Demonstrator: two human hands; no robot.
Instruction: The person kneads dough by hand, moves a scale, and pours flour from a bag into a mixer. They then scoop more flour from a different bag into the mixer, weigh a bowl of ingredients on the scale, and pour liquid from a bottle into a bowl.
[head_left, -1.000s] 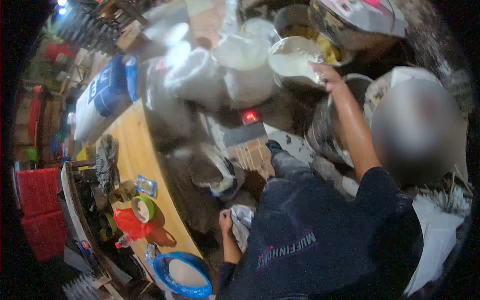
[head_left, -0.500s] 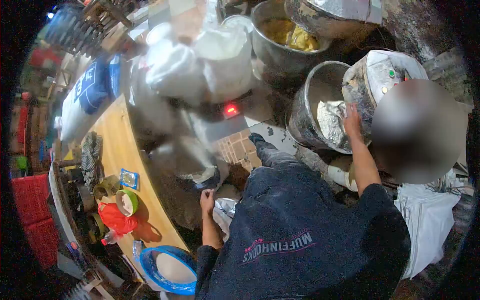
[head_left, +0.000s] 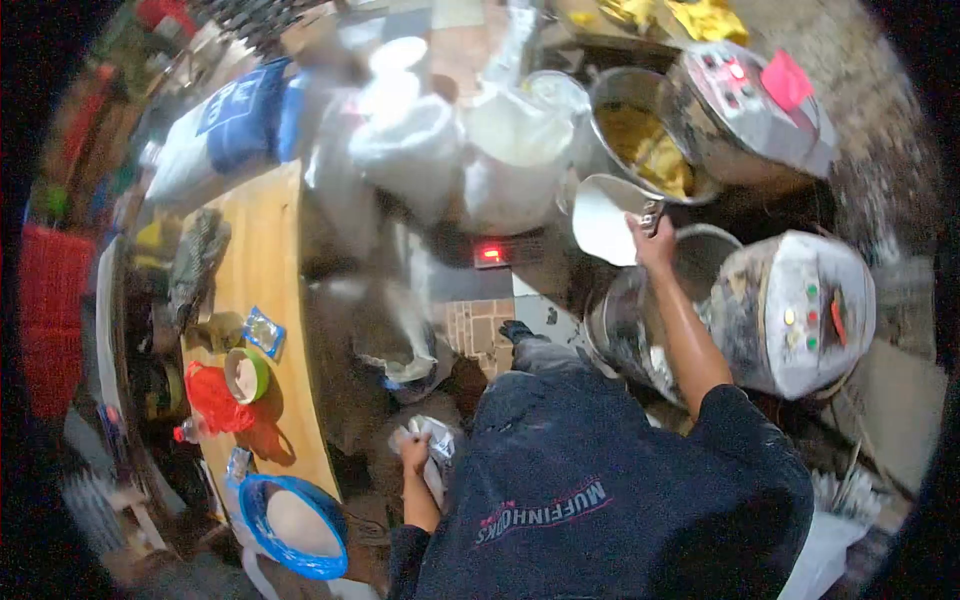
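Observation:
My right hand (head_left: 655,243) grips the dark handle of a wide white scoop (head_left: 602,218), held up over the rim of a metal mixing bowl (head_left: 622,318). Whether loose powder lies on the scoop is hard to tell. My left hand (head_left: 412,452) is low in front of me, its fingers curled at the edge of a crinkled, whitish plastic bag (head_left: 438,446). Just beyond that hand is a dark container lined with pale plastic (head_left: 405,372). White machine housing with buttons (head_left: 815,310) stands beside the mixing bowl.
Another metal bowl (head_left: 600,120) holds yellow dough. Large plastic-lined sacks (head_left: 405,150) stand ahead, near a red lit display (head_left: 491,254). On the left, a wooden table (head_left: 270,230) carries a green bowl (head_left: 262,375), a red bag (head_left: 212,398) and a blue basin (head_left: 335,540).
My right hand has risen out of the mixing bowl and moved forward and left with the white scoop. The left hand is lower, at the plastic bag. My view has shifted.

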